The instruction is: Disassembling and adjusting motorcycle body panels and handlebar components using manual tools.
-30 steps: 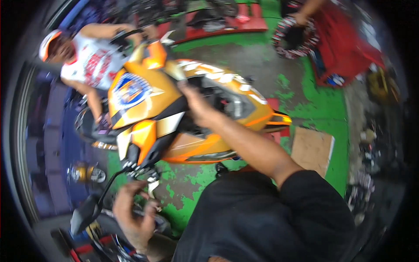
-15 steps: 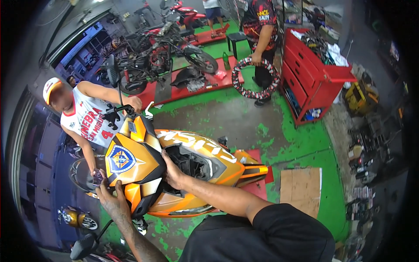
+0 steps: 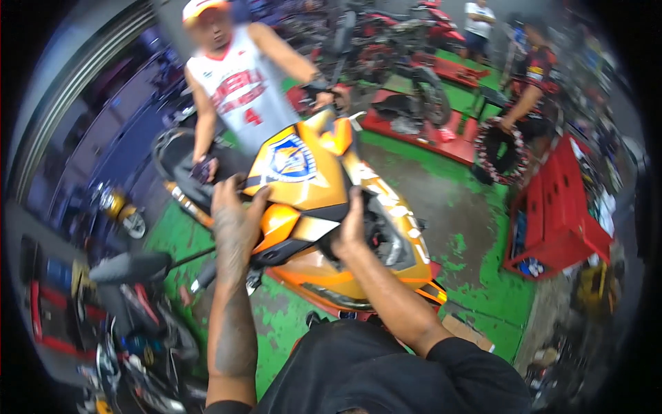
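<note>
An orange and yellow scooter (image 3: pixel 310 283) lies below me in the head view, its front panel (image 3: pixel 317 193) bearing a blue shield sticker. My right hand (image 3: pixel 348 224) grips the panel’s right edge, beside an open dark cavity (image 3: pixel 379 238) in the bodywork. With fingers curled, my left hand (image 3: pixel 238 207) holds the panel’s left side; its fingertips are partly hidden. Opposite me a person in a white sleeveless shirt (image 3: pixel 241 103) has one hand on the handlebar (image 3: pixel 324 93) and the other, holding a small dark item (image 3: pixel 204 169), just above my left hand.
A black mirror (image 3: pixel 127 269) sticks out leftward over parked motorcycles. A red tool cart (image 3: pixel 552 234) is at right; behind it a co-worker (image 3: pixel 527 90) holds a patterned tire (image 3: pixel 483 148). A red lift platform (image 3: pixel 386 124) carrying a motorbike stands at the back. Cardboard (image 3: pixel 469 328) lies lower right.
My left hand has risen from beside the lower handlebar to the panel’s left side. My right hand stays on the panel. The camera view has shifted, and the co-worker opposite appears more upright.
</note>
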The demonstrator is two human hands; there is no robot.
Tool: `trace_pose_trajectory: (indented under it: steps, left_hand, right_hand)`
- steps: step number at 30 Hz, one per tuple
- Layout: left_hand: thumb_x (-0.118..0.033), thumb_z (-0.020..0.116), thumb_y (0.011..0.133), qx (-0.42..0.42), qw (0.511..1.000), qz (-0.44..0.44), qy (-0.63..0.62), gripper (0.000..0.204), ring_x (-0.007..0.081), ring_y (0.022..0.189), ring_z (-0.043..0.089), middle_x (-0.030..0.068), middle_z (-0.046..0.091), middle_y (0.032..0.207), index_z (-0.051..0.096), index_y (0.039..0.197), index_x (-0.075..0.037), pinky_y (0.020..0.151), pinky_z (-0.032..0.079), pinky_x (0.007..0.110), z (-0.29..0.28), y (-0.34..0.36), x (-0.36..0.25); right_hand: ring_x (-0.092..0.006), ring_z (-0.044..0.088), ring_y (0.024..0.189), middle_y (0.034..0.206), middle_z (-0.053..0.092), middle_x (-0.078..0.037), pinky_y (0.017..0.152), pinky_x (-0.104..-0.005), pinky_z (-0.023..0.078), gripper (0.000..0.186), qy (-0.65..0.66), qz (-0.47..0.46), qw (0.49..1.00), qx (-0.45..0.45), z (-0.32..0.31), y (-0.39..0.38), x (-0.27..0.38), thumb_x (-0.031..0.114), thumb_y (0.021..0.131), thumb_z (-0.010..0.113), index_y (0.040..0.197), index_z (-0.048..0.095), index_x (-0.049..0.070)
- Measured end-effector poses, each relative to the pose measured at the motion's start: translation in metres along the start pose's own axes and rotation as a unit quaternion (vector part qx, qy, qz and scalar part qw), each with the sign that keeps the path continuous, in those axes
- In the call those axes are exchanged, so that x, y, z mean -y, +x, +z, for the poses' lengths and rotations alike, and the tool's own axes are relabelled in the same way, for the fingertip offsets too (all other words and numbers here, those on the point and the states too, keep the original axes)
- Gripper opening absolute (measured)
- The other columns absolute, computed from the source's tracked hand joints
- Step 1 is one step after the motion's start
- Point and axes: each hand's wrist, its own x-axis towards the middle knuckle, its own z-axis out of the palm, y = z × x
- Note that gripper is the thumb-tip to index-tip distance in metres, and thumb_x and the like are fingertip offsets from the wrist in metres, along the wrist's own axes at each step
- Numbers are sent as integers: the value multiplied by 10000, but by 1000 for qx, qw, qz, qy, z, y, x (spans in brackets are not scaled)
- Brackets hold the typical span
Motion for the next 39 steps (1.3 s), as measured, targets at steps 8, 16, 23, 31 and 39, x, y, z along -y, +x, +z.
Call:
trace_pose_trajectory:
  steps: [8,16,23,31,39]
  left_hand:
    - [-391,773,820,53,990,-126,-45,495,351,789,666,223,671,822,638,944,68,735,509,428,10,24,12]
    - [-408,717,866,55,993,-105,-29,503,389,860,677,266,673,874,638,950,82,772,511,446,12,21,17]
    - [-324,690,910,54,994,-98,14,413,274,746,646,202,661,804,614,935,82,710,489,389,10,28,9]
    - [-398,700,872,174,978,-99,60,558,442,838,681,337,665,847,658,867,158,795,523,478,-5,54,-2]
    - [-211,731,839,153,967,200,39,341,363,994,654,190,682,1034,667,1088,12,865,502,442,-104,-28,-51]
  right_hand:
    - [-286,545,1263,1402,553,-109,1092,-439,408,714,-26,-41,998,-27,13,-5,-1,630,980,408,1410,479,64]
    - [-289,572,1225,1359,582,-105,1068,-441,428,664,-34,-54,996,-59,15,-5,0,598,992,416,1398,491,77]
    - [-274,570,1226,1360,575,-99,1052,-435,441,639,-64,-42,995,-65,20,-11,10,595,992,424,1394,490,102]
    - [-307,536,1257,1407,530,-110,1073,-459,417,706,-35,-31,995,-89,29,-12,0,622,993,368,1423,459,69]
    - [-290,537,1267,1402,541,-112,1080,-452,410,686,-59,-16,996,-65,33,-19,8,603,1012,309,1426,461,76]
